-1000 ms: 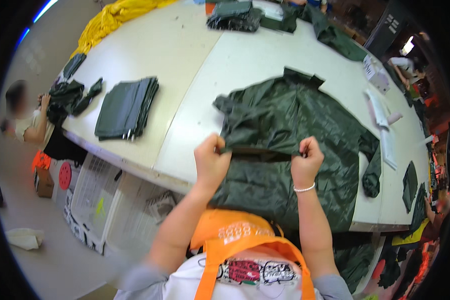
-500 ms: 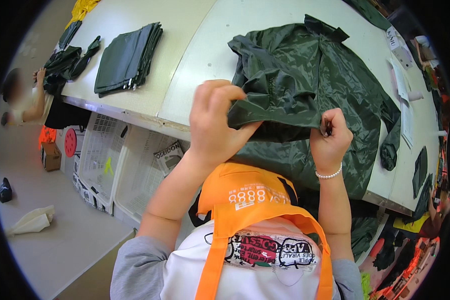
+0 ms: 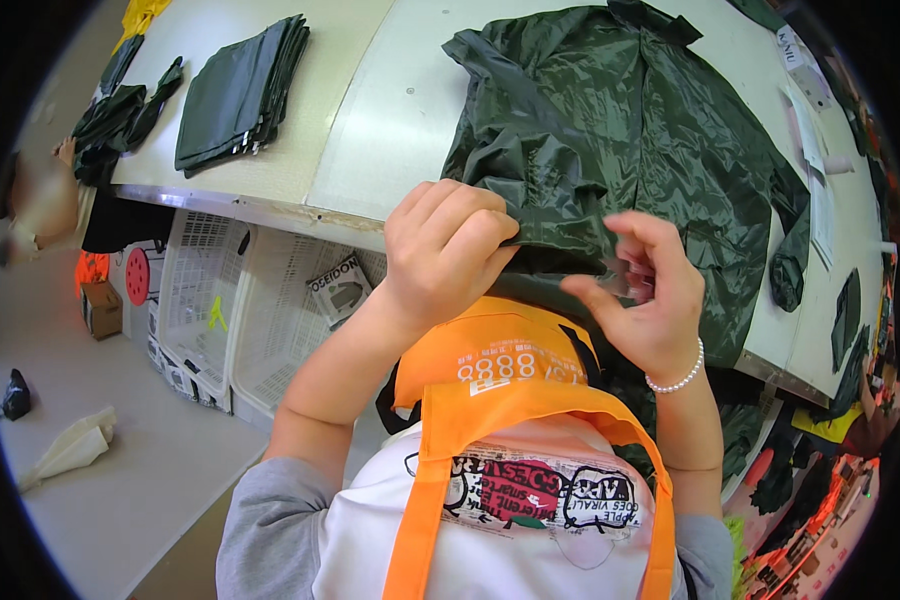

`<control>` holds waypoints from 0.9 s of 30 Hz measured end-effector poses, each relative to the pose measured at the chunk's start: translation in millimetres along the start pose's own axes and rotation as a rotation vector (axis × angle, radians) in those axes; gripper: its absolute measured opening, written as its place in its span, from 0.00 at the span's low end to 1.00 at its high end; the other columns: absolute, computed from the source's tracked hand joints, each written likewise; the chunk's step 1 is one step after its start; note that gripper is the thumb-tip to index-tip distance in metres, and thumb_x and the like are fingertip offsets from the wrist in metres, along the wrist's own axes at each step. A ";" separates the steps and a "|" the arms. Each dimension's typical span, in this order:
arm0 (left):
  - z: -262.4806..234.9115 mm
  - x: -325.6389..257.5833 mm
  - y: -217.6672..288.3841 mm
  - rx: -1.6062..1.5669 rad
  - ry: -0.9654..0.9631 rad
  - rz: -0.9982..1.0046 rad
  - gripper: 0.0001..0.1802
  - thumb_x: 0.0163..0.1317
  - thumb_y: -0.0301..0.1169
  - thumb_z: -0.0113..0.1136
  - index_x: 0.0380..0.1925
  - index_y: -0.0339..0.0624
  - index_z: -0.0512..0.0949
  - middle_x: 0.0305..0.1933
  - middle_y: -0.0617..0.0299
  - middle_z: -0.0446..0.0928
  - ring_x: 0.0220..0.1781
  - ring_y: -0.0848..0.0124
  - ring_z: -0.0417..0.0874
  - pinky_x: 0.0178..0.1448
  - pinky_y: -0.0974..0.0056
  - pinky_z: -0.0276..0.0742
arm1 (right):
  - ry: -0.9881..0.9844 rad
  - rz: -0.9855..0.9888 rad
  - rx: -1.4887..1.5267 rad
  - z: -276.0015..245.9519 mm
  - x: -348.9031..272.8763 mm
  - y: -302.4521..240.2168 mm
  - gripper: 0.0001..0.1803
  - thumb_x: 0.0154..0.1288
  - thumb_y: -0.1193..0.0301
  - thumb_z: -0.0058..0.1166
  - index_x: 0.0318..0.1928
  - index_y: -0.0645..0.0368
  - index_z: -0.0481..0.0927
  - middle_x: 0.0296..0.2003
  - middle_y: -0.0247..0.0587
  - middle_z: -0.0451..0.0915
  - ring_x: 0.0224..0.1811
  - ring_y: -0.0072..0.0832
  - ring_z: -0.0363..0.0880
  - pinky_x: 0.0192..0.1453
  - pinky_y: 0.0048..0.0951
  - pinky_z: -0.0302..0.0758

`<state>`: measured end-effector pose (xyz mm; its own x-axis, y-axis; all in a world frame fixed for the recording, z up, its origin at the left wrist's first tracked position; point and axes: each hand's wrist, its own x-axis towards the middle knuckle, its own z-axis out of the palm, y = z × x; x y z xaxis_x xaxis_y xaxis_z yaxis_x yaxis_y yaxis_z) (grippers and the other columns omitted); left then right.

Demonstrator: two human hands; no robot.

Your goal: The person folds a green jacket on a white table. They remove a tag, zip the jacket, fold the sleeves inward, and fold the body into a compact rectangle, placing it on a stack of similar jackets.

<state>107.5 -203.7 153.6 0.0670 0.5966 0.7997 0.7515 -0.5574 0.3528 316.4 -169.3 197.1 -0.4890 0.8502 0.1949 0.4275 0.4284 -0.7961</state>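
A dark green, shiny jacket (image 3: 680, 150) lies spread on the white table, its collar toward the far side and its lower part hanging over the near edge. My left hand (image 3: 450, 245) is closed on a bunched edge of the jacket, probably a sleeve or hem; which one I cannot tell. My right hand (image 3: 655, 290), with a beaded bracelet at the wrist, is just right of that edge. Its thumb and fingers are apart with nothing held between them, and the fingertips are somewhat blurred.
A stack of folded dark green garments (image 3: 240, 95) lies on the table (image 3: 355, 130) at left. White plastic baskets (image 3: 270, 320) stand below the edge, one holding a printed packet (image 3: 338, 290). Papers (image 3: 812, 170) and a white box (image 3: 805, 70) are at right. A person (image 3: 50, 200) is at far left.
My right hand has let go of the jacket's edge and opened. The left hand still grips it, now with knuckles turned upward. The view has shifted slightly, so the table appears higher.
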 end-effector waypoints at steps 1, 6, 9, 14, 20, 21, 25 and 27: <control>0.5 -0.8 0.6 -0.008 -0.005 0.009 0.16 0.28 0.23 0.66 0.22 0.44 0.71 0.27 0.64 0.74 0.26 0.65 0.75 0.29 0.64 0.67 | -0.030 0.024 0.087 2.6 2.6 -5.1 0.30 0.44 0.62 0.73 0.46 0.57 0.71 0.26 0.35 0.72 0.24 0.19 0.69 0.29 0.19 0.71; -0.8 0.9 1.8 -0.046 -0.016 0.069 0.15 0.30 0.24 0.66 0.21 0.43 0.71 0.27 0.63 0.74 0.25 0.65 0.75 0.27 0.64 0.67 | -0.172 0.092 0.151 1.6 8.5 -6.2 0.14 0.60 0.71 0.59 0.41 0.63 0.70 0.30 0.41 0.74 0.32 0.27 0.78 0.37 0.24 0.75; -5.3 4.3 4.8 -0.053 -0.045 0.070 0.18 0.25 0.19 0.67 0.20 0.41 0.71 0.24 0.60 0.75 0.23 0.64 0.74 0.28 0.65 0.67 | -0.214 0.062 0.125 -0.9 7.7 -10.9 0.13 0.59 0.73 0.59 0.39 0.64 0.71 0.30 0.42 0.74 0.32 0.28 0.78 0.35 0.24 0.75; -5.4 2.4 5.4 -0.042 -0.048 0.108 0.18 0.25 0.20 0.67 0.20 0.42 0.70 0.24 0.61 0.75 0.23 0.65 0.74 0.27 0.64 0.67 | -0.189 0.029 0.116 5.6 9.2 -14.4 0.10 0.58 0.75 0.60 0.36 0.64 0.71 0.30 0.42 0.75 0.29 0.27 0.78 0.32 0.24 0.75; -8.2 -1.5 5.4 -0.028 -0.040 0.091 0.19 0.23 0.20 0.68 0.20 0.42 0.70 0.24 0.61 0.75 0.22 0.65 0.74 0.27 0.64 0.67 | -0.198 0.087 0.141 5.5 6.4 -10.2 0.11 0.56 0.75 0.62 0.36 0.63 0.73 0.30 0.39 0.74 0.28 0.22 0.75 0.32 0.21 0.73; -8.2 -2.5 4.8 -0.031 -0.035 0.084 0.19 0.23 0.20 0.68 0.20 0.42 0.70 0.24 0.61 0.75 0.22 0.65 0.74 0.26 0.64 0.67 | -0.193 0.111 0.168 5.9 5.7 -8.5 0.13 0.54 0.75 0.63 0.37 0.63 0.73 0.31 0.38 0.74 0.29 0.21 0.75 0.32 0.20 0.73; -7.2 -5.9 0.9 -0.006 -0.003 0.099 0.13 0.31 0.26 0.63 0.20 0.44 0.70 0.25 0.63 0.73 0.23 0.66 0.73 0.26 0.65 0.65 | -0.078 0.021 0.209 14.3 5.0 0.1 0.17 0.48 0.75 0.67 0.38 0.61 0.74 0.32 0.36 0.73 0.31 0.19 0.73 0.33 0.20 0.72; -8.4 -6.7 1.4 -0.002 -0.010 0.092 0.14 0.30 0.26 0.64 0.21 0.44 0.71 0.25 0.63 0.73 0.23 0.66 0.73 0.27 0.64 0.65 | -0.128 -0.044 0.016 16.5 3.6 -1.7 0.17 0.45 0.77 0.67 0.37 0.61 0.75 0.31 0.36 0.72 0.29 0.22 0.74 0.32 0.21 0.72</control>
<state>102.5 -213.3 152.9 0.1421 0.5484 0.8241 0.7404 -0.6115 0.2792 301.3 -172.1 189.7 -0.6007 0.7841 0.1562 0.3915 0.4589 -0.7976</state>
